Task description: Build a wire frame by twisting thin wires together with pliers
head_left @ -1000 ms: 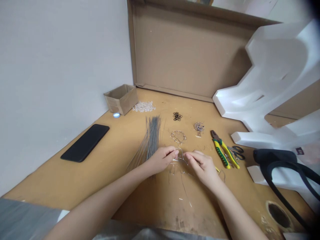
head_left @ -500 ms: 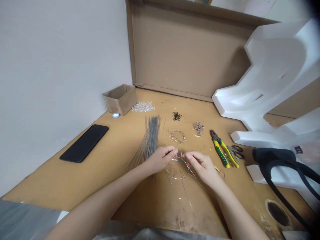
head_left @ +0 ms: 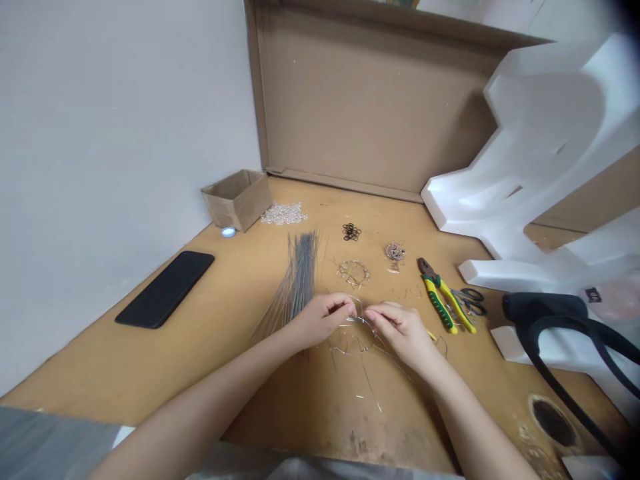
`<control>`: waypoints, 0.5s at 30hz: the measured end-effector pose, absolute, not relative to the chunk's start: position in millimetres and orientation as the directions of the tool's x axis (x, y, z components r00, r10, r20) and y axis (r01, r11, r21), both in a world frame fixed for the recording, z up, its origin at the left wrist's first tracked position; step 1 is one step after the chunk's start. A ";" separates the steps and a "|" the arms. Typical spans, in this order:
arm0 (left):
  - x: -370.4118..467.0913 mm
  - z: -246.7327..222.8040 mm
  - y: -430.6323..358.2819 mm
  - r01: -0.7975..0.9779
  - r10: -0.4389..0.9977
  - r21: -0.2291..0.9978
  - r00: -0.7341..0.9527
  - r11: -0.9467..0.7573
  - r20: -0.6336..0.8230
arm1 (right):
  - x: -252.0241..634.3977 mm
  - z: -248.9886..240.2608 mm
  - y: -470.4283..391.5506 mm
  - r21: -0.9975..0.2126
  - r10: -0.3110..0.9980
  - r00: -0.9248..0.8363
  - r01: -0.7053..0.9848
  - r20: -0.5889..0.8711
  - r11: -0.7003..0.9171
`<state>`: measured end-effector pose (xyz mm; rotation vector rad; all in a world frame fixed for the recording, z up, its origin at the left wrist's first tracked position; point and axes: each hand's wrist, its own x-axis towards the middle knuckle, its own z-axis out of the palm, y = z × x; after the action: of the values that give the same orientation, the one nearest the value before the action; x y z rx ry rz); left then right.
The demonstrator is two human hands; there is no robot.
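Observation:
My left hand is closed, with thumb and forefinger pinching a thin silver wire. Close on its right, my right hand pinches the same wire, whose long tail runs down past the fingers. Exactly how the fingertips meet the wire is too small to make out. Beneath both hands a ring of thin bent wire lies on the table. A second wire ring rests just beyond the fingers. Left of my hands spreads a bundle of straight grey wires, partly covered by my left hand.
Pliers with yellow-green handles and small scissors lie at the right. Farther back are black rings, a wire ball, clear pieces and a small cardboard box. A black phone lies left; white foam stands right.
My right hand's fingertips have shifted slightly left and closed more tightly on the wire. The left hand stays nearly in place, and the whole view has drifted a little.

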<state>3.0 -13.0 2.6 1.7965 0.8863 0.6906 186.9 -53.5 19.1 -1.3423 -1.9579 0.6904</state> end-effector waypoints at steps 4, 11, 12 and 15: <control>3.4 2.1 -12.0 0.212 0.802 0.967 0.598 -0.139 -0.016 | 188.4 22.9 -53.3 -0.682 0.921 -0.312 0.622 0.235 0.385; 3.6 0.9 -11.6 0.209 0.797 0.971 0.603 -0.118 -0.033 | 189.3 24.1 -52.7 -0.706 0.918 -0.316 0.594 0.238 0.387; 3.6 1.2 -11.7 0.209 0.795 0.971 0.605 -0.115 -0.036 | 189.4 23.5 -52.6 -0.715 0.921 -0.310 0.586 0.236 0.380; 3.4 2.5 -11.6 0.207 0.787 0.971 0.616 -0.117 -0.036 | 188.9 21.0 -52.4 -0.754 0.941 -0.264 0.569 0.212 0.330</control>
<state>3.4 -11.6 2.5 1.6515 0.8338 0.6076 188.9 -52.4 21.0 -1.3241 -1.9440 0.7296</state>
